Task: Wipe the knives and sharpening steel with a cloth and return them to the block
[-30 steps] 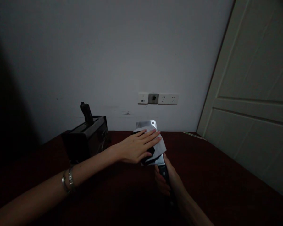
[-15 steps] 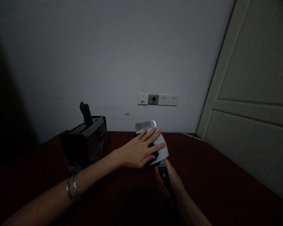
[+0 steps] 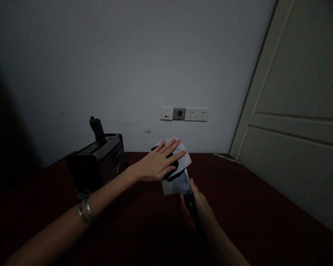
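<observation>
Table (image 3: 252,192), near far edge: left hand (image 3: 155,166) lies flat on cloth (image 3: 184,160) over cleaver (image 3: 176,184); right hand (image 3: 198,208) seemingly grips handle (image 3: 191,204).

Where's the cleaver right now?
Head view, centre of the dark red table: the cleaver points toward the wall, its handle in the right hand, the left hand pressing a white wipe on its blade, right of the black knife block.
</observation>
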Tool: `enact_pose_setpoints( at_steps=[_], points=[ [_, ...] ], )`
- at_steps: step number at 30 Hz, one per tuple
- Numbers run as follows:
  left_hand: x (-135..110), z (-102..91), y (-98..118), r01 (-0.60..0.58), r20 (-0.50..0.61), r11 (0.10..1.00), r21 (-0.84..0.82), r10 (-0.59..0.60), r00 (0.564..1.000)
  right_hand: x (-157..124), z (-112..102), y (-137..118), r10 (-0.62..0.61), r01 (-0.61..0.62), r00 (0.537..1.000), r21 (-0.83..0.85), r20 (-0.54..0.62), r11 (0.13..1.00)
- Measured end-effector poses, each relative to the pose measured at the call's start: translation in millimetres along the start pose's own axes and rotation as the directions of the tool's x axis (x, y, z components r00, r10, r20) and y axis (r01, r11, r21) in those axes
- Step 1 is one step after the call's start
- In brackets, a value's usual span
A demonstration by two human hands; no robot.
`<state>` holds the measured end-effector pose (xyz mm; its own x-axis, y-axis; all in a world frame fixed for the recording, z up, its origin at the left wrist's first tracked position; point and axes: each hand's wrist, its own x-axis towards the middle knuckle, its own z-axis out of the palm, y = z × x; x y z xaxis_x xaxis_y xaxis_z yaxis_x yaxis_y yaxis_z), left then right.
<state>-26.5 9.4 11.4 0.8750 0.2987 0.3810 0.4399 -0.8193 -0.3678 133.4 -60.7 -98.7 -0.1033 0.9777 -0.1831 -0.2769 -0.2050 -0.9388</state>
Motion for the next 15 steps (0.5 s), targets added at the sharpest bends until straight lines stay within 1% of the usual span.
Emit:
enact_pose_setpoints(
  at_steps=[2, 5, 8, 10, 12, 15],
  points=[
    [0, -0.4, 1, -0.003, -0.001, 1.0, -0.002, 0.003, 1.0, -1, 1, 0, 0.001, -0.001, 1.0, 0.02, -0.022, 1.0],
    [2, -1.5, -2, -0.01, 0.003, 1.0, 0.006, 0.01, 1.0, -5, 2, -1, 0.005, -0.005, 1.0, 0.04, -0.008, 0.999],
    [4, -3.0, -9, 0.025, -0.009, 0.999, 0.028, -0.025, 1.0, -10, 4, -2, 0.042, -0.042, 0.999, 0.003, -0.02, 0.999],
    [5, -4.1, -9, 0.055, -0.019, 0.997, 0.045, -0.054, 0.998, -10, 3, -2, 0.059, -0.059, 0.998, -0.02, -0.027, 0.998],
    [5, -4.9, -2, 0.049, -0.014, 0.997, 0.056, -0.049, 0.999, -7, 0, -1, 0.041, -0.042, 0.999, -0.03, -0.032, 0.999],
    [3, -5.4, 15, -0.033, 0.028, 0.998, 0.05, 0.031, 0.999, 0, -8, 2, -0.03, 0.029, 0.997, -0.025, -0.067, 0.999]
  ],
)
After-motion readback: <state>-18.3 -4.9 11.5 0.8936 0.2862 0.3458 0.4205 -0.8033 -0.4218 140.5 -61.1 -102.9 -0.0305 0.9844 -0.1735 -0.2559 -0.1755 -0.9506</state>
